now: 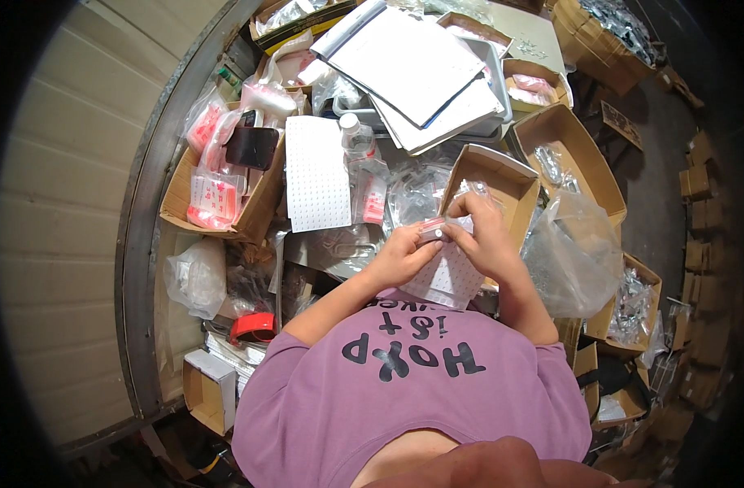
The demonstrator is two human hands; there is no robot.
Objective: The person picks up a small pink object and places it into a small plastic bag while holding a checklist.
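My left hand [402, 255] is closed on a small clear plastic bag [430, 228] with a red band, thumb on top. From the other side my right hand [487, 232] pinches at the same bag, its thumb and fingertips close to a small white round sticker [438, 233]. Under both hands, against the purple shirt, lies a white sheet of round stickers [445, 279]. Just beyond the right hand an open cardboard box [516, 193] holds a few clear bags. Clear plastic packets [416, 191] are heaped ahead of the hands.
A second sticker sheet [316, 179] lies beside a clear bottle [357, 138]. At left, a carton [254, 215] holds red-marked bags and a dark phone [252, 148]. Papers on a clipboard [408, 61] cover the far side. A large clear bag [573, 260] bulges at right; red tape [253, 327] sits left.
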